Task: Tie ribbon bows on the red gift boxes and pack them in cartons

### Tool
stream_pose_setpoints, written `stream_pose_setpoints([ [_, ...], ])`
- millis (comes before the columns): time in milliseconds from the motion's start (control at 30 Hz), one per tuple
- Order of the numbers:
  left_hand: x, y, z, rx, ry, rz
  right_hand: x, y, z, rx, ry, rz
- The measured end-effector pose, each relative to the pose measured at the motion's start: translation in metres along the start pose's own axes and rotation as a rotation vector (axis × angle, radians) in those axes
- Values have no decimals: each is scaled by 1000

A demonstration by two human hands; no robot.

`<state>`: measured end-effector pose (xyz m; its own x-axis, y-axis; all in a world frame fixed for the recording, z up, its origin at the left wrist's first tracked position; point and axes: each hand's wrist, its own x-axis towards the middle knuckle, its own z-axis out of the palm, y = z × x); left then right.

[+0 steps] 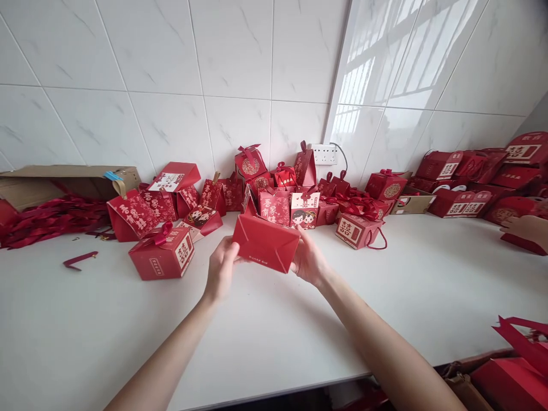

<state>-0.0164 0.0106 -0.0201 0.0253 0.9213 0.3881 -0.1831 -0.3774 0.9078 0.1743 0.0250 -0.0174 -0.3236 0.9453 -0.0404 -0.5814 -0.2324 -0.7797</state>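
Squarely at the middle of the view, a red box [265, 242] is held up just above the white table [274, 331], its folded underside with the crossing flaps turned toward the camera. The left hand [220, 265] grips its nine o'clock edge, fingers curled around the side, and the right hand [308, 260] clasps the three o'clock edge in the same way; both hands are closed on the box.

At nine o'clock from the held box, just beside the left hand, a ribboned box [161, 254] sits on the table. Further out at nine o'clock lies a loose ribbon strip [80, 260], and at ten o'clock a ribbon pile [51, 217] spills in front of a flattened cardboard carton [64, 182]. At twelve o'clock a heap of boxes [278, 194] crowds against the tiled wall, beneath a wall socket [324, 154]. At two o'clock, near the right hand, stands a corded box [357, 228] with a gold-framed label. Far off at three o'clock, at the frame's edge, a co-worker's hand [528, 228] rests among more red boxes.
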Motion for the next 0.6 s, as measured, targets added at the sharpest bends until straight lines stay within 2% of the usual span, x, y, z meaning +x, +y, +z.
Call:
stream_pose_setpoints([
  [100, 2, -9, 0, -3, -5, -113, -4, 3, 3, -249, 18, -325],
  [167, 0, -14, 0, 54, -20, -129, -7, 3, 4, -365, 14, -497],
  [367, -11, -15, -6, 361, -210, 188, -13, -3, 0, -491, 36, -672],
  [600, -14, -29, -13, 476, -274, 309, -17, 2, -1, -723, 50, -884],
])
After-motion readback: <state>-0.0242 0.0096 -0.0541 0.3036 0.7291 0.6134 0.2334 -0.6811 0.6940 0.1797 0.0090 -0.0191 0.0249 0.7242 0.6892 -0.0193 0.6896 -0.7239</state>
